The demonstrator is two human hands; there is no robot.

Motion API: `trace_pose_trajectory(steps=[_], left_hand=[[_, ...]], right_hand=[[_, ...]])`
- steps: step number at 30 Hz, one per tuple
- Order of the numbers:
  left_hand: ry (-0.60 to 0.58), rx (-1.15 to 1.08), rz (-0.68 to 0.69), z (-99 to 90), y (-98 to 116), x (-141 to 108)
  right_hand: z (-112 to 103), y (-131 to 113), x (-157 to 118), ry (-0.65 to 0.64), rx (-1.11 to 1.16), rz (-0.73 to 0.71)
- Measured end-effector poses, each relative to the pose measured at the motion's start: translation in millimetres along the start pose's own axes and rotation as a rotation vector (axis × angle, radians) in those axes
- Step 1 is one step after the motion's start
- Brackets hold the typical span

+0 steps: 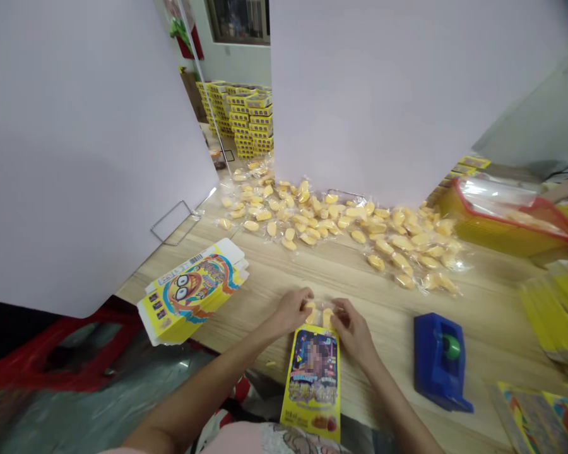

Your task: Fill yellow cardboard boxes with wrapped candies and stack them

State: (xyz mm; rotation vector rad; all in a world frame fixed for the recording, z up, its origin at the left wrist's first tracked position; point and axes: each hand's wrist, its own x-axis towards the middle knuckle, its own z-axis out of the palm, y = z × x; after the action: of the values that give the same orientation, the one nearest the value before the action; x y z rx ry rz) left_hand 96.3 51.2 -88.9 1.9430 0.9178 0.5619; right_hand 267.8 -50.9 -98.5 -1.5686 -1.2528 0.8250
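Note:
At the table's front edge lies a yellow printed box (pixel 311 384), its far end towards two wrapped yellow pieces. My left hand (pixel 293 309) has its fingers closed on the left wrapped piece (pixel 310 313). On the other side, my right hand (pixel 353 325) grips the right wrapped piece (pixel 328 318) with bent fingers. Both pieces sit side by side just beyond the box's far edge. Many more wrapped yellow pieces (pixel 312 217) are spread across the table further back.
Flattened yellow boxes (pixel 194 290) are stacked at the left. A blue tape dispenser (pixel 439 362) stands at the right, near a red-rimmed yellow basket (pixel 497 227) and more yellow packaging (pixel 556 309). White panels (pixel 360 94) rise behind; stacked boxes (pixel 250 123) show between them.

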Motion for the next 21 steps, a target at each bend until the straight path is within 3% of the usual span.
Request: trace_pose_trajectory(steps=[5,9,12,15,16,19,21], left_hand=[[-0.113,0.201,0.114,-1.5,14.2,-17.5],[-0.223,0.353,0.191,-3.5,21.6,-27.2],[-0.171,0.324,0.174,-5.9,24.4,-36.1],[0.038,0.076,0.075,-8.9,26.4,-50.4],[0.051,-0.069,0.026,-9.2,26.8,-56.3],[-0.114,-0.568,-0.11,-6.2,28.2,-73.9],[-0.168,-0.788,-0.147,-2.8,30.4,-82.9]], right_hand=[[-8.0,-2.7,-8.7,-0.147,-0.26,-0.166],[-6.0,-8.2,-19.1,-0.232,-0.412,-0.213],[-6.0,-13.3,-26.7,-0.228,-0.408,-0.206],[-10.0,-18.1,-33.9,-0.132,-0.335,-0.231],[-11.6,-19.9,-36.3,-0.105,-0.337,-0.247],[-15.2,-28.2,-42.6,-0.048,-0.423,-0.298],[-16.2,-37.8,-44.7,0.017,-0.454,-0.336]])
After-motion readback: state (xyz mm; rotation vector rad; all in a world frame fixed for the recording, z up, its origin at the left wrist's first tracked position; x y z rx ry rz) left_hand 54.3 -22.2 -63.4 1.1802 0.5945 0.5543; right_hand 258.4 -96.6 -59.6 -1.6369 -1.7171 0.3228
